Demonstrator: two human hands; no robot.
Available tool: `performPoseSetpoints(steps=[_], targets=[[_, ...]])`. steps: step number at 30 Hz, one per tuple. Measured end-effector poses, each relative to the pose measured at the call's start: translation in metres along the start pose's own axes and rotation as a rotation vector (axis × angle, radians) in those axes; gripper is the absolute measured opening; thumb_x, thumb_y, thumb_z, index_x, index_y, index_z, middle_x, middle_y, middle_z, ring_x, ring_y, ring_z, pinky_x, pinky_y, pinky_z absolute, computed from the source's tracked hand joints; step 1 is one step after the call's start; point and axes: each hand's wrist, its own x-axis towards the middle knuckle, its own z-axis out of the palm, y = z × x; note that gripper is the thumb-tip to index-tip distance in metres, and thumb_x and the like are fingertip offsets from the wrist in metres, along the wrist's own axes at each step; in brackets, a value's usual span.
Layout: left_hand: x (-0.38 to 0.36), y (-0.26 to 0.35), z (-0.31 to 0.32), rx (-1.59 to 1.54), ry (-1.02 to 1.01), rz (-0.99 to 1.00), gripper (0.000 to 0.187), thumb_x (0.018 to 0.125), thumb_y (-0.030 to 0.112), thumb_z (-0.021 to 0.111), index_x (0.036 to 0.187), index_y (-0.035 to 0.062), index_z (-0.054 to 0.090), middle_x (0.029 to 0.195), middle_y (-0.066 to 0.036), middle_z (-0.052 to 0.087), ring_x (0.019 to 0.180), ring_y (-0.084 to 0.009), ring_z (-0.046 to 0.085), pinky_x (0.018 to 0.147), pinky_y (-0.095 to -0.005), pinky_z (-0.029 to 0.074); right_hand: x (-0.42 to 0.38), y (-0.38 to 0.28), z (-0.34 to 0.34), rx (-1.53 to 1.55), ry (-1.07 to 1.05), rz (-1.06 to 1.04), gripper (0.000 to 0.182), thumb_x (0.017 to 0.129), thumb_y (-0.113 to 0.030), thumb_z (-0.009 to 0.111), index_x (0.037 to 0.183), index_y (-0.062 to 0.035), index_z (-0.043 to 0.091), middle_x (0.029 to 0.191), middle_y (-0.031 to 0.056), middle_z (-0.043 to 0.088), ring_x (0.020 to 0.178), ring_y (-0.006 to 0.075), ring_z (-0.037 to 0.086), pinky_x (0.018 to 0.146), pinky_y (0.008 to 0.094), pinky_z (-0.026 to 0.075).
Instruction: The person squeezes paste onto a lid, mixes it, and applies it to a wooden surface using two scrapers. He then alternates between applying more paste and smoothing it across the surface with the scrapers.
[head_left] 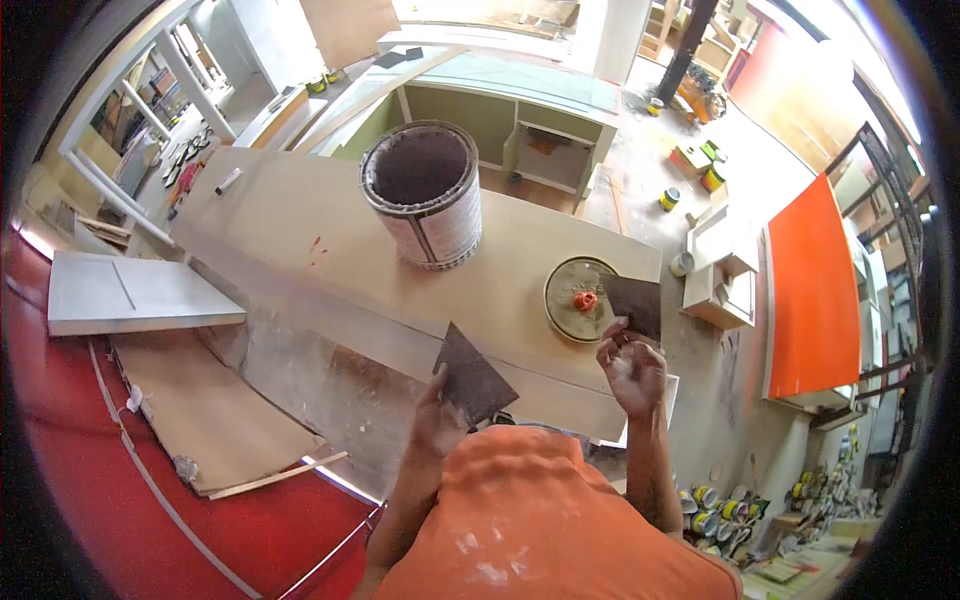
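Note:
My left hand [438, 422] is closed on the edge of a dark, flat, square putty blade [474, 374], held close to my orange shirt. To the right, my right hand [634, 374] pinches a second dark putty blade [636, 303], which overlaps the edge of a round tin lid [564, 312]. A small lump of red paste [584, 301] lies on that lid. Farther back on the bench stands a large open tin [440, 236], its rim and sides smeared. Whitish dust or filler marks the fingers of my right hand.
The tan bench top [300, 225] bears a marker [228, 182] and red smears. Behind it is a glass-topped cabinet [540, 82]. A white panel [130, 290] sits at left, an orange panel [812, 290] at right. Several small tins [706, 524] litter the floor.

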Motion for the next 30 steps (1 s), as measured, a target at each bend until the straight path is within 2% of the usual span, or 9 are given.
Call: performPoseSetpoints(steps=[10, 16, 20, 22, 24, 25, 26, 29, 30], targets=[[-0.024, 0.004, 0.028, 0.180, 0.012, 0.230, 0.042, 0.096, 0.024, 0.052, 0.131, 0.0034, 0.043, 0.130, -0.014, 0.054, 0.115, -0.0273, 0.058, 0.096, -0.0471, 0.050, -0.020, 0.088, 0.035, -0.424, 0.112, 0.246, 0.031, 0.090, -0.020, 0.065, 0.116, -0.0059, 0.054, 0.104, 0.0062, 0.062, 0.104, 0.0175, 0.058, 0.081, 0.0328, 0.049], [-0.065, 0.022, -0.017, 0.020, -0.034, 0.365, 0.040, 0.094, 0.019, 0.055, 0.128, 0.0020, 0.045, 0.117, -0.012, 0.061, 0.105, -0.0257, 0.064, 0.091, -0.0431, 0.053, -0.034, 0.141, 0.064, -0.753, -0.205, 0.913, 0.050, 0.079, -0.027, 0.072, 0.119, -0.0009, 0.056, 0.095, 0.0051, 0.064, 0.077, 0.0127, 0.062, 0.070, 0.0257, 0.051], [-0.108, 0.019, 0.012, 0.294, 0.207, 0.806, 0.042, 0.087, 0.013, 0.062, 0.125, -0.0010, 0.049, 0.112, -0.012, 0.063, 0.097, -0.0228, 0.065, 0.082, -0.0366, 0.056, -0.028, 0.211, 0.059, -0.682, 0.039, 0.778, 0.023, 0.090, -0.028, 0.062, 0.101, -0.0085, 0.059, 0.085, 0.0023, 0.061, 0.066, 0.0120, 0.059, 0.055, 0.0265, 0.049], [-0.138, 0.016, -0.002, 0.350, 0.235, 0.810, 0.050, 0.086, 0.015, 0.065, 0.128, -0.0035, 0.046, 0.115, -0.012, 0.061, 0.100, -0.0221, 0.064, 0.085, -0.0361, 0.053, -0.012, 0.228, 0.044, -0.594, -0.130, 0.887, 0.013, 0.095, -0.023, 0.056, 0.091, -0.0114, 0.055, 0.074, -0.0008, 0.058, 0.058, 0.0049, 0.055, 0.044, 0.0189, 0.043], [-0.151, 0.012, -0.002, 0.306, 0.321, 0.961, 0.052, 0.086, 0.016, 0.065, 0.129, -0.0042, 0.045, 0.116, -0.012, 0.061, 0.101, -0.0216, 0.063, 0.087, -0.0355, 0.052, -0.014, 0.250, 0.055, -0.764, 0.064, 0.530, 0.016, 0.096, -0.025, 0.054, 0.086, -0.0125, 0.053, 0.068, -0.0034, 0.054, 0.046, 0.0041, 0.047, 0.034, 0.0178, 0.033], [-0.152, 0.014, -0.001, 0.251, 0.395, 1.106, 0.054, 0.086, 0.017, 0.066, 0.130, -0.0049, 0.044, 0.117, -0.012, 0.060, 0.102, -0.0212, 0.062, 0.088, -0.0350, 0.051, -0.012, 0.249, 0.054, -0.899, -0.119, 0.454, 0.016, 0.096, -0.025, 0.054, 0.087, -0.0121, 0.054, 0.071, -0.0041, 0.053, 0.046, 0.0029, 0.043, 0.033, 0.0182, 0.029], [-0.156, 0.017, -0.005, 0.222, 0.406, 1.146, 0.054, 0.086, 0.017, 0.066, 0.130, -0.0049, 0.044, 0.117, -0.012, 0.060, 0.102, -0.0212, 0.062, 0.088, -0.0350, 0.051, -0.024, 0.244, 0.081, -0.651, -0.017, 0.694, 0.013, 0.095, -0.022, 0.055, 0.091, -0.0103, 0.056, 0.080, -0.0001, 0.056, 0.063, 0.0061, 0.054, 0.047, 0.0203, 0.044], [-0.169, 0.019, -0.015, -0.058, 0.247, 1.023, 0.052, 0.088, 0.018, 0.065, 0.131, -0.0038, 0.044, 0.117, -0.011, 0.060, 0.105, -0.0201, 0.059, 0.091, -0.0341, 0.048, -0.046, 0.243, 0.099, -1.076, -0.230, 1.045, 0.014, 0.091, -0.020, 0.057, 0.097, -0.0077, 0.059, 0.091, 0.0066, 0.059, 0.089, 0.0151, 0.060, 0.087, 0.0315, 0.049], [-0.167, 0.016, -0.011, 0.028, 0.344, 1.061, 0.052, 0.089, 0.019, 0.064, 0.131, -0.0031, 0.044, 0.118, -0.011, 0.060, 0.105, -0.0202, 0.059, 0.092, -0.0343, 0.048, -0.053, 0.266, 0.089, -0.995, 0.128, 1.034, 0.014, 0.092, -0.023, 0.057, 0.092, -0.0093, 0.057, 0.087, 0.0039, 0.057, 0.078, 0.0129, 0.059, 0.069, 0.0259, 0.050]])
